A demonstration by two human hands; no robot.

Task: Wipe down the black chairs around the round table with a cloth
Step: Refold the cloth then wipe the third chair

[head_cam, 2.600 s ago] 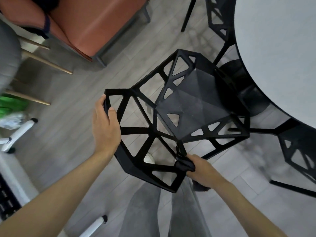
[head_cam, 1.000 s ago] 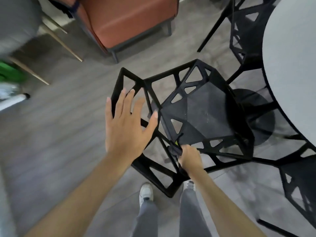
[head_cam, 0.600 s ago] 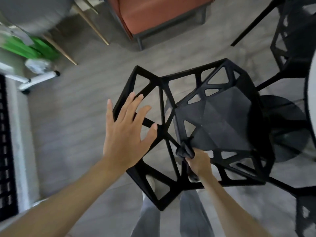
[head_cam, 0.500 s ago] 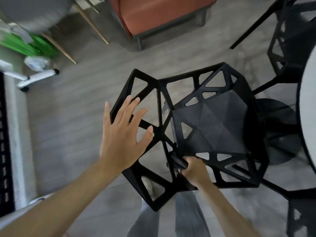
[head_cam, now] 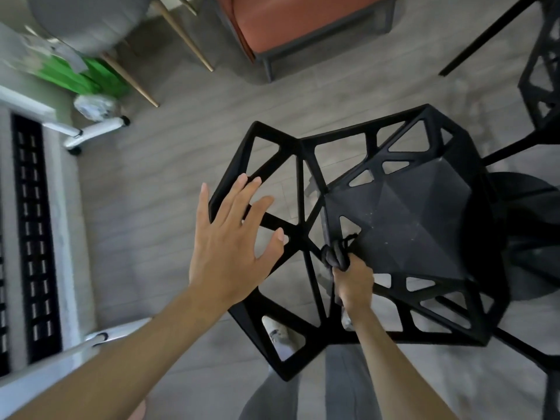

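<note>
A black chair [head_cam: 403, 213] with a frame of open triangles stands right below me, its backrest toward my legs. My right hand [head_cam: 353, 281] grips a bunched dark cloth [head_cam: 335, 256] and holds it against a strut where the backrest meets the seat. My left hand [head_cam: 230, 237] is spread flat with straight fingers over the left part of the backrest frame; whether it touches the struts I cannot tell. A second black chair [head_cam: 542, 74] shows at the top right edge.
An orange upholstered seat [head_cam: 291, 22] stands at the top. A grey chair with wooden legs [head_cam: 91, 22] and green items [head_cam: 78, 77] sit at the top left. A white frame with a black panel [head_cam: 33, 237] runs along the left. A black round base [head_cam: 527, 237] lies on the right.
My left hand let go of the backrest edge and now lies spread open over the frame. My right hand slid the cloth up the strut toward the seat. The view swung left.
</note>
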